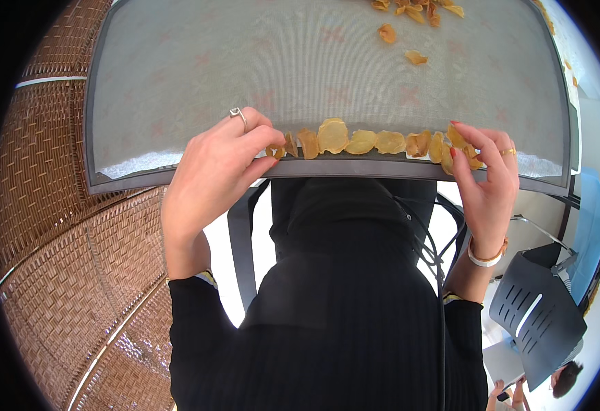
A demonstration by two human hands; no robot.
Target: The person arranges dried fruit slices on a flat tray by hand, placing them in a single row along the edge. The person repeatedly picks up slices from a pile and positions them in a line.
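Observation:
Before me is a framed mesh screen [300,67], with a row of thin dried yellow slices [332,136] along its near edge. My left hand [222,154] pinches a small curled slice [275,151] between thumb and forefinger at the row's left end. At the other end, my right hand [490,159] has several overlapping dried slices [455,136] between its thumb and fingers. Beside them stands a lone upright-looking slice [436,147], part of the same row. The fingers partly hide the slices that they touch.
A loose pile of darker dried slices [418,9] lies at the far edge, with two single slices [387,33] nearer. A woven screen [84,216] borders the left. On the right are a grey plastic chair [536,313] and another person's hands [508,393]. A black cable [439,257] hangs before me.

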